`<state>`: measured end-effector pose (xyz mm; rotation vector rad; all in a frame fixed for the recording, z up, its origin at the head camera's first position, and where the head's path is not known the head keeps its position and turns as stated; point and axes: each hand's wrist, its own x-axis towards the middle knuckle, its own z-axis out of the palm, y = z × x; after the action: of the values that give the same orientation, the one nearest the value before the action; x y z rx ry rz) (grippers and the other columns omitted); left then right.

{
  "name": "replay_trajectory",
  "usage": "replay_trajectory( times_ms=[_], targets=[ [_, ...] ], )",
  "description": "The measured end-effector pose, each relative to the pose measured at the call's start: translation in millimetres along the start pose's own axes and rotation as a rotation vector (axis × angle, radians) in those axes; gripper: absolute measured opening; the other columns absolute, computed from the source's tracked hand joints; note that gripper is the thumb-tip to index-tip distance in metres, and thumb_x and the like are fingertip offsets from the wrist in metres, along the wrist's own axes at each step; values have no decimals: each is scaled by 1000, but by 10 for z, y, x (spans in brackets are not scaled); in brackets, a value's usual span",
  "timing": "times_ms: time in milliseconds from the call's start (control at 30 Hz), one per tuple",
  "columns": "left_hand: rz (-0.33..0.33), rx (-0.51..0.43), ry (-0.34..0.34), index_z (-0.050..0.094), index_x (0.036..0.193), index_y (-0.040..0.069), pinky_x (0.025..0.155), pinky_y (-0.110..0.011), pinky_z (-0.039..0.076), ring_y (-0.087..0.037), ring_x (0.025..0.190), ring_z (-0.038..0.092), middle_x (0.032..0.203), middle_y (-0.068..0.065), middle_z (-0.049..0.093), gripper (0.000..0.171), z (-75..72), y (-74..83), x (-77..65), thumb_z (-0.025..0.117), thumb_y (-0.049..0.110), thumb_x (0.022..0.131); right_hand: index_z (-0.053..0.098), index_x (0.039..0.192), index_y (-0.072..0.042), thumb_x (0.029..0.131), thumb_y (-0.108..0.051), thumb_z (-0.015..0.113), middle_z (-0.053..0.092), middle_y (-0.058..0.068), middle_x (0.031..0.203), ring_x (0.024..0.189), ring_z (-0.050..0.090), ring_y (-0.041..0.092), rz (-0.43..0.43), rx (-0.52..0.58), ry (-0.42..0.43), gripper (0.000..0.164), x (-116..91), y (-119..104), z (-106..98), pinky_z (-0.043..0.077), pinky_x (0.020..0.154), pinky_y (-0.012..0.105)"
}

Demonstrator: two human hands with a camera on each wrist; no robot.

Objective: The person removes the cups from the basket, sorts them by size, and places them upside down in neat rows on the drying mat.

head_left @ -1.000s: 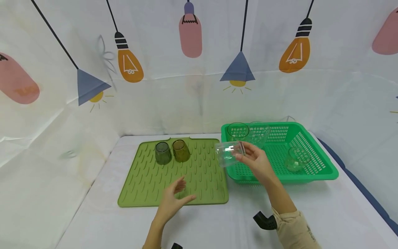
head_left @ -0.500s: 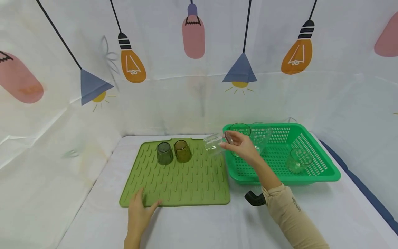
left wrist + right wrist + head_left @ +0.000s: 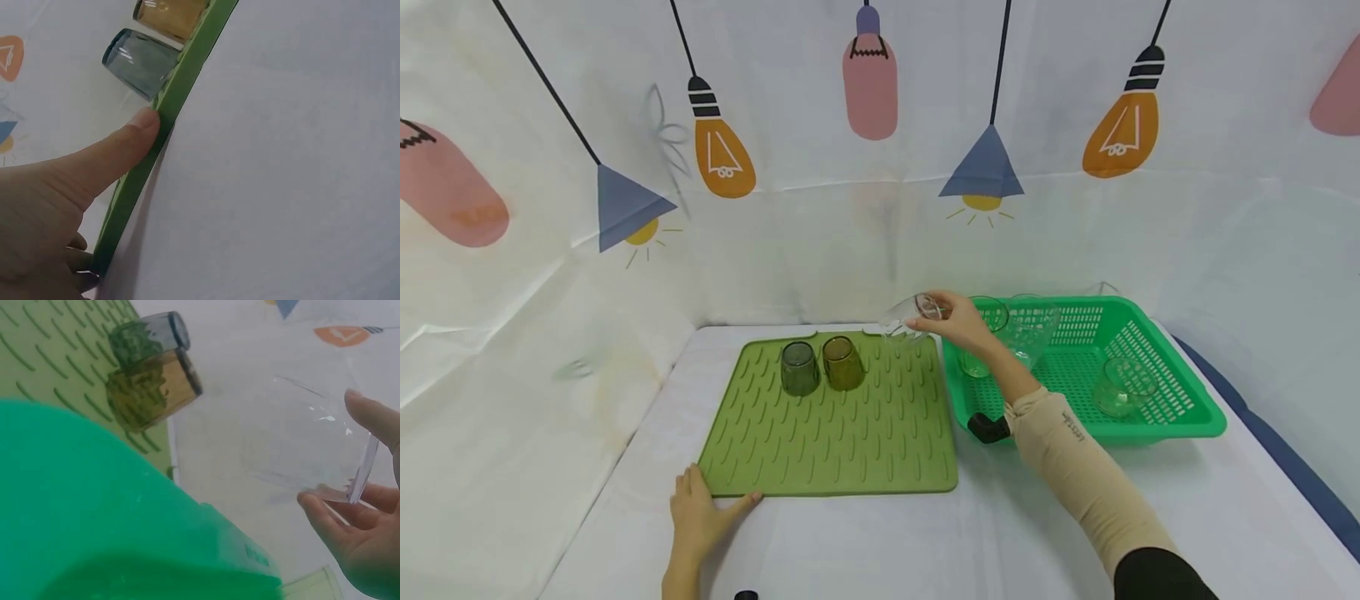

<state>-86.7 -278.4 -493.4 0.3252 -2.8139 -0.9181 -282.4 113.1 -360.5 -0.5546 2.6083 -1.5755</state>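
My right hand [image 3: 951, 321] grips a clear glass [image 3: 904, 319] near its thick base, thumb on one side and fingers on the other. The glass is tilted, its mouth toward the left, over the far right part of the green drying mat [image 3: 827, 442]. Two upside-down tumblers, a grey one [image 3: 799, 368] and an amber one [image 3: 843, 363], stand side by side on the mat. My left hand [image 3: 697, 512] touches the mat's near left corner. In the left wrist view, the straight thumb [image 3: 147, 122] rests against the mat's front edge; the other fingers are partly hidden.
A green plastic basket [image 3: 1150, 429] stands right of the mat. Inside are clear glasses: one at the right [image 3: 1123, 387], one at the back left [image 3: 988, 317] and a wider one [image 3: 1032, 329]. A patterned white cloth [image 3: 820, 250] hangs behind the table.
My right hand has carried the clear glass left and away from me, from the basket's edge over the mat's far side. My left hand has moved left, down to the mat's corner.
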Motion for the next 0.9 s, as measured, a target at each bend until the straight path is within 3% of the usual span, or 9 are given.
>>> replay_trajectory(
  times_ms=[133,233,333,667,900],
  targets=[
    [-7,-43,-29,11,136,-23,105,-69,5,-57,129,16,134,-46,23,120,4,-83,50,86,34,62,42,140,-2,84,-27,71,48,20,135,114,53,35,-29,-77,-17,67,152,57,97,49,89,48],
    [-41,-65,-77,1,138,-23,108,-67,-3,-57,134,2,142,-46,10,127,-14,-91,70,85,36,63,40,139,1,84,-27,72,49,22,134,117,52,35,-22,-122,-53,70,239,66,160,48,94,47],
    [-71,-67,-107,-2,139,-22,109,-65,-6,-55,135,-3,144,-44,4,128,-32,-70,81,84,37,65,38,140,3,83,-26,72,47,24,136,120,50,36,-27,-163,-110,72,315,58,202,45,98,47],
    [-86,-48,-116,-2,139,-23,109,-64,-4,-54,136,-2,144,-44,2,126,-39,-85,71,83,36,66,46,132,6,80,-31,75,52,23,130,117,52,35,-49,-404,-252,70,531,47,431,48,93,44],
    [-76,-50,-106,-1,138,-23,109,-64,-4,-54,135,-1,144,-44,3,126,-24,-76,54,84,36,66,48,129,5,78,-27,76,54,20,128,114,53,33,5,-537,-286,66,576,11,648,48,94,41]
  ],
)
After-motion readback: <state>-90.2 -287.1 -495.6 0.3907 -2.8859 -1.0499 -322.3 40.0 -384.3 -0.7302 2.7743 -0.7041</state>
